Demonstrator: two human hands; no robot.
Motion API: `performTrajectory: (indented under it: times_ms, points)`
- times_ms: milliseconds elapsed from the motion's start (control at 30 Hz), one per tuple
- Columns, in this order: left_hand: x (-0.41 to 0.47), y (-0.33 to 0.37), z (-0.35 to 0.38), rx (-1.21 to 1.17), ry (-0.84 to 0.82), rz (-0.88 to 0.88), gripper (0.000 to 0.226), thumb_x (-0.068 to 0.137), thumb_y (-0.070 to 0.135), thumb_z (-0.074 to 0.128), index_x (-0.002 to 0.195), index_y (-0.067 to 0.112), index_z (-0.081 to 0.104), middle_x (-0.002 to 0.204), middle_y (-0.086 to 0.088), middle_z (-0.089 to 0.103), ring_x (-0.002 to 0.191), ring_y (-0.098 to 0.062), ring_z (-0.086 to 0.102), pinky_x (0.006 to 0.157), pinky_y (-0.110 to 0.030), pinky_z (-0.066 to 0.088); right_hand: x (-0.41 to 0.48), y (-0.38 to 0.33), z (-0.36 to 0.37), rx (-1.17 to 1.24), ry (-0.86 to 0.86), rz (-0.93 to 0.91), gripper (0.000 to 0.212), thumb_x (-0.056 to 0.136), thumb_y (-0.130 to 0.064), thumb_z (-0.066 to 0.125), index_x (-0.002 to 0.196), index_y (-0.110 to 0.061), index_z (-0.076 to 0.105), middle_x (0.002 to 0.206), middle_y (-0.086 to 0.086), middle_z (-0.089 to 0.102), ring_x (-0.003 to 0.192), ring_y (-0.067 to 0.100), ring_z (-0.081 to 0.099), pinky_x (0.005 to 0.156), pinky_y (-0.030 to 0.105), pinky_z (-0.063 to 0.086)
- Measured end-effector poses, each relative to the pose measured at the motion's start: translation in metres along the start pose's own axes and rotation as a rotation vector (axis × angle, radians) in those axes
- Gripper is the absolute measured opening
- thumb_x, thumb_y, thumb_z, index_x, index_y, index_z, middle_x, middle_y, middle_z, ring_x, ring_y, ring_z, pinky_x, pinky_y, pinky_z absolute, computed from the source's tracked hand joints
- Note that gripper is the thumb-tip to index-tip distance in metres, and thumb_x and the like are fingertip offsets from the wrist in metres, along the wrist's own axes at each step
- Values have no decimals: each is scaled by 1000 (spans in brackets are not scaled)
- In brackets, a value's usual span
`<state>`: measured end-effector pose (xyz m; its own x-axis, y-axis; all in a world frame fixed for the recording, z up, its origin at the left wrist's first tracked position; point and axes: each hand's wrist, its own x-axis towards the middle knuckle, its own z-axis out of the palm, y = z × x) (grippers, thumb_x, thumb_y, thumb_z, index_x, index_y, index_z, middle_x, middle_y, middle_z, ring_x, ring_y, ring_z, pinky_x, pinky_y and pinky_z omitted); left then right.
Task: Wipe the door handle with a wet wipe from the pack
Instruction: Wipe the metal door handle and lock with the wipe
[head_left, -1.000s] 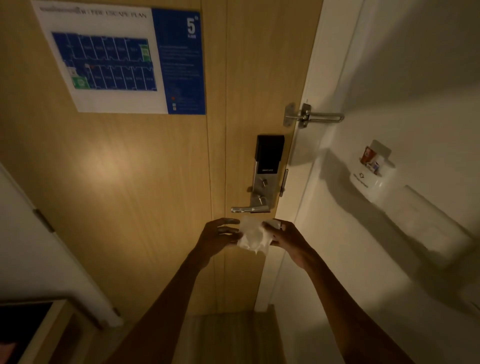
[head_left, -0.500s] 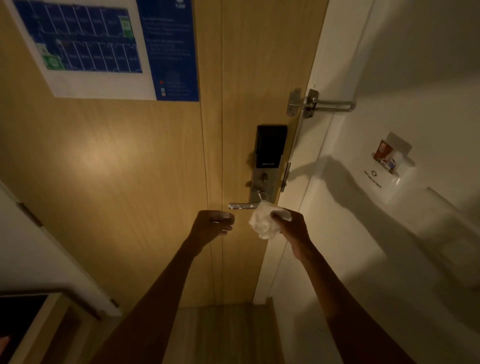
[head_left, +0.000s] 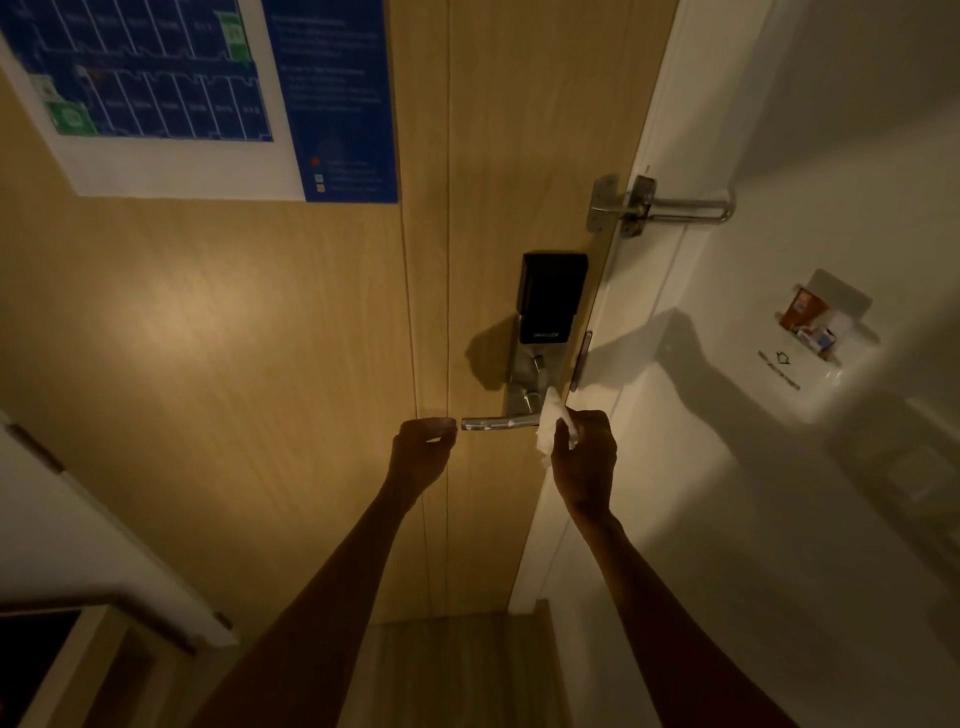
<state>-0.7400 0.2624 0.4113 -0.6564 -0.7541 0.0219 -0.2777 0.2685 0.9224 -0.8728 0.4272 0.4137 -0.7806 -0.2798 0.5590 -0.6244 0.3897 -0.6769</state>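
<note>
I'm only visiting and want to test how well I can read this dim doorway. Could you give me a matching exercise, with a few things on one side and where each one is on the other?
Things:
1. wet wipe
2. door handle
3. swing latch
4. floor plan poster

Places:
A. upper left of the door
B. bridging door edge and frame, above the black lock
C. gripped in the right hand
D. below the black lock, pointing left

Pairs: 1-C, 2-D, 3-B, 4-A.
</note>
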Motion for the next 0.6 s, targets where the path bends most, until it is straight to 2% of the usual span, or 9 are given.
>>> performTrajectory:
  times_ms: [100, 167, 300, 400, 533, 600]
  points:
    - [2, -8, 1, 14, 28, 129, 15, 82, -5, 66, 93, 1, 74, 90, -18, 73, 82, -36, 69, 75, -56, 56, 2, 1, 1, 75, 73, 58, 18, 90, -14, 65, 103, -2, 68, 106, 18, 65, 94, 29, 66, 83, 33, 52]
    - [4, -9, 1, 13, 35, 155, 13, 82, -5, 67, 90, 2, 75, 84, -19, 73, 76, -37, 69, 69, -57, 56, 5, 0, -2, 127, 115, 100, 18, 90, -11, 65, 104, 0, 68, 108, 19, 63, 94, 30, 66, 84, 38, 55]
    - [7, -9, 1, -9, 47, 159, 7, 83, 6, 70, 85, 10, 76, 72, -18, 70, 65, -36, 66, 61, -56, 55, 3, 7, 11, 42, -91, 5, 27, 87, -8, 68, 113, -3, 66, 115, 16, 59, 97, 29, 65, 85, 33, 55]
    - [6, -4, 0, 38, 52, 152, 8, 85, 12, 70, 85, 7, 76, 71, -18, 70, 67, -35, 67, 62, -50, 55, 2, 10, 23, 80, -201, -21, 35, 84, -8, 71, 118, -3, 62, 120, 13, 56, 103, 28, 63, 82, 40, 59]
    - [7, 1, 0, 15, 46, 132, 8, 84, 9, 70, 88, 7, 76, 74, -19, 72, 67, -30, 67, 65, -46, 56, 0, 8, 27, 188, -239, -49, 39, 83, -8, 72, 120, -4, 59, 119, 10, 57, 109, 21, 60, 90, 30, 55]
    - [7, 1, -2, -8, 32, 124, 9, 84, 5, 70, 89, 7, 76, 75, -19, 72, 65, -25, 66, 65, -44, 56, -1, 9, 28, 222, -257, -86, 40, 82, -8, 73, 120, -5, 59, 119, 9, 58, 112, 20, 59, 93, 33, 54]
